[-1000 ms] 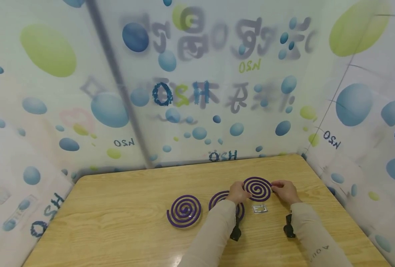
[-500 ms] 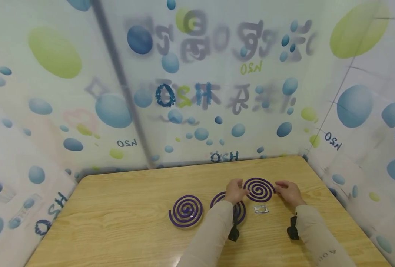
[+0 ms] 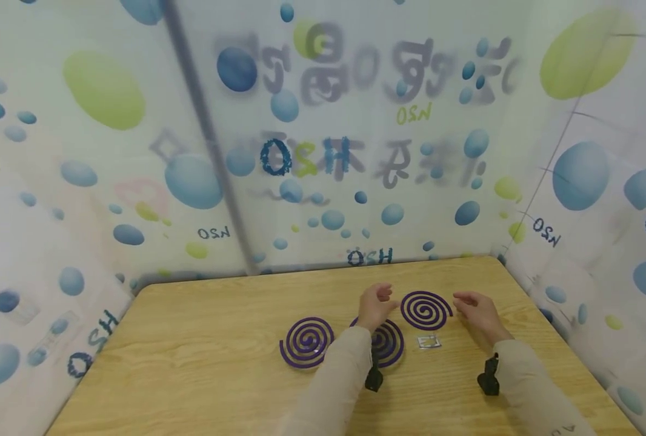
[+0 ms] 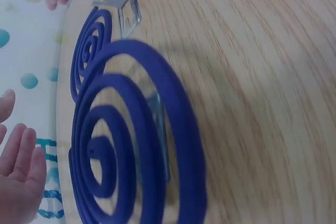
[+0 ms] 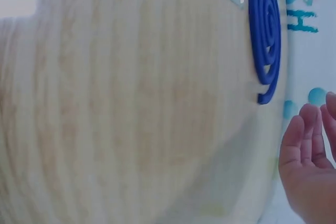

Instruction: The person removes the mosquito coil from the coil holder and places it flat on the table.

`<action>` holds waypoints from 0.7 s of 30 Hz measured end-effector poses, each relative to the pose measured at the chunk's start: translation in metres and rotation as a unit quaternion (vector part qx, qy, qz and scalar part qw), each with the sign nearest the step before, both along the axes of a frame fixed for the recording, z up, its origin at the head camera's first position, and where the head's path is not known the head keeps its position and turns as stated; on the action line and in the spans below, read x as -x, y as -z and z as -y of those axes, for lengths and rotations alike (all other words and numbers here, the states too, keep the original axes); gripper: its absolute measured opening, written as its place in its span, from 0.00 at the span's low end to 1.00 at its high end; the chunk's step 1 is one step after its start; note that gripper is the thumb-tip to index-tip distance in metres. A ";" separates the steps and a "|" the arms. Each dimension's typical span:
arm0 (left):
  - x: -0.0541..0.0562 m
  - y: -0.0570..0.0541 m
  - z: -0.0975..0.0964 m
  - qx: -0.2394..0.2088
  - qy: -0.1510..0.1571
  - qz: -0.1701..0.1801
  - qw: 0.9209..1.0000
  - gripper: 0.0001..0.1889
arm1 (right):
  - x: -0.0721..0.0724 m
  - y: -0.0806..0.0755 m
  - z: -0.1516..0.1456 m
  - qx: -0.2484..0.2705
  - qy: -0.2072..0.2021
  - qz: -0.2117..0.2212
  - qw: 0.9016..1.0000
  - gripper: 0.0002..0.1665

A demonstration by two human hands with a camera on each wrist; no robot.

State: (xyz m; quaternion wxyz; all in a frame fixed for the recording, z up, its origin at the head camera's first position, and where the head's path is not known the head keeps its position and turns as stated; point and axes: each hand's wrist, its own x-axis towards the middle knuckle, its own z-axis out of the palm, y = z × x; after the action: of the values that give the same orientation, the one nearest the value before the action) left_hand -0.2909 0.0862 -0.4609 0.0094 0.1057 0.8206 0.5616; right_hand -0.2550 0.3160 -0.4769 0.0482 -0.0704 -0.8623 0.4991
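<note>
Left hand (image 3: 376,306): fingers loosely bent, thumb standing apart from them, nothing held; at nine o'clock of the far coil, just beside its rim.

Right hand (image 3: 478,312): fingers extended and slightly curved, thumb apart, nothing held; at three o'clock of the same coil, near its outer tail end.

Far coil (image 3: 425,310): one, purple flat spiral; between the two hands, lying toward the two o'clock part of the surface (image 3: 208,339).

Metal stand (image 3: 429,343): one, small, silver, bent frame; at six o'clock of the far coil, just beside it.

Middle coil (image 3: 380,340): one, purple spiral; at eight o'clock of the far coil, partly covered by the left sleeve (image 3: 331,381). Metal piece (image 4: 161,140) visible through its turns in the left wrist view.

Near-left coil (image 3: 308,341): one, purple spiral; at nine o'clock of the middle coil.

Right sleeve (image 3: 538,387): pale, at five o'clock of the right hand.

Surface: wood-grained, rounded far corners. Backdrop (image 3: 323,181): white sheeting printed with blue and green drops and reversed lettering; at twelve o'clock, continuing at ten and two.
</note>
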 end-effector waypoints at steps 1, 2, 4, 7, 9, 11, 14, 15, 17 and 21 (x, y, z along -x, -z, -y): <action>0.000 0.000 0.002 0.000 0.000 -0.002 1.000 0.20 | 0.000 -0.002 0.001 -0.014 -0.003 -0.007 1.000 0.20; 0.000 0.000 0.005 -0.001 0.002 -0.007 1.000 0.19 | 0.001 -0.004 0.003 -0.025 -0.006 -0.014 1.000 0.20; 0.000 -0.001 0.009 -0.003 0.011 -0.016 1.000 0.18 | 0.002 -0.008 0.006 -0.030 -0.012 -0.023 0.999 0.20; 0.000 -0.003 0.015 -0.008 0.031 -0.031 0.999 0.17 | 0.003 -0.015 0.011 -0.014 -0.021 -0.025 0.999 0.21; -0.001 -0.005 0.020 -0.011 0.042 -0.035 0.998 0.17 | 0.003 -0.019 0.014 -0.004 -0.028 -0.024 0.999 0.21; -0.003 -0.008 0.025 -0.016 0.056 -0.044 0.997 0.16 | 0.002 -0.022 0.018 -0.003 -0.034 -0.024 0.999 0.22; -0.007 -0.011 0.035 -0.017 0.070 -0.051 0.996 0.15 | 0.000 -0.026 0.025 -0.003 -0.041 -0.034 0.999 0.22; -0.008 -0.012 0.039 -0.018 0.074 -0.053 0.996 0.15 | -0.001 -0.027 0.027 -0.003 -0.042 -0.038 0.998 0.22; -0.011 -0.013 0.045 -0.016 0.073 -0.050 0.996 0.14 | -0.004 -0.029 0.031 0.001 -0.047 -0.048 0.998 0.22; -0.016 -0.015 0.055 -0.026 0.066 -0.048 0.996 0.14 | -0.010 -0.035 0.041 0.028 -0.052 -0.048 0.997 0.23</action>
State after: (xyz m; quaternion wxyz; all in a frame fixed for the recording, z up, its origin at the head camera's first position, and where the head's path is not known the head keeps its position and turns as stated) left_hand -0.2746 0.0309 -0.4455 0.0040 0.1863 0.7963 0.5755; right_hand -0.2452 0.2753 -0.4416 0.0619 -0.0024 -0.8474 0.5274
